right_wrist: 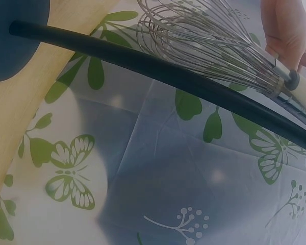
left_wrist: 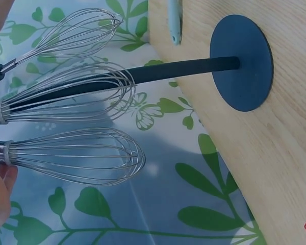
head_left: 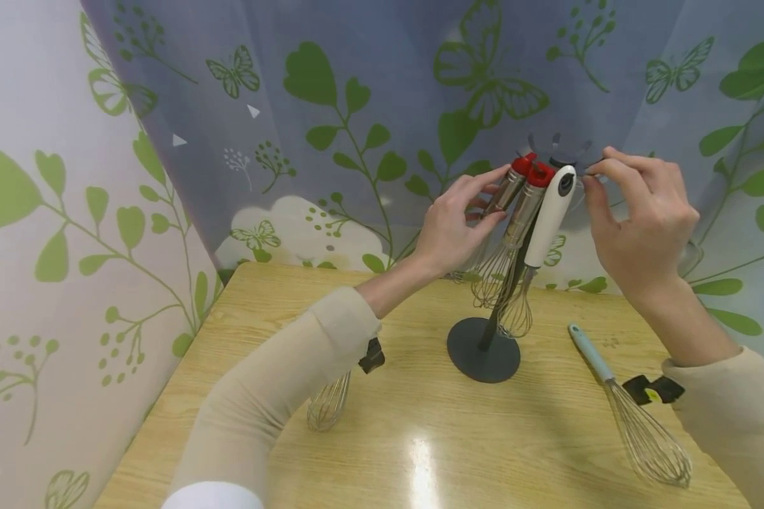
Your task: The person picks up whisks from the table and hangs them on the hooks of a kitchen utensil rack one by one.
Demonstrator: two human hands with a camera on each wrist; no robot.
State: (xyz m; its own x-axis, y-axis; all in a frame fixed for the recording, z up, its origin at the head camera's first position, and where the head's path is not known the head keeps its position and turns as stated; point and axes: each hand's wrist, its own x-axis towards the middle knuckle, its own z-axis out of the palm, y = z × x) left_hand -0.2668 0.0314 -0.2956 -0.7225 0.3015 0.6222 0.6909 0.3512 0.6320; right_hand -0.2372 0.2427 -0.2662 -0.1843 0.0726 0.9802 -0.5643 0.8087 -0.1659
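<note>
A dark stand with a round base and a ring of hooks holds several whisks. My left hand grips the steel handle of a red-ended whisk, its wire loops pointing down; in the left wrist view they show as a whisk. Beside it hang a second red-ended whisk and a white-handled whisk. On the stand's right side, my right hand pinches one of the hooks at the top between thumb and fingertips. Those fingertips are out of sight in the right wrist view.
A whisk with a light-blue handle lies on the wooden table at the right. Another whisk lies at the left, partly hidden by my left sleeve. Behind the table hangs a leaf-patterned cloth.
</note>
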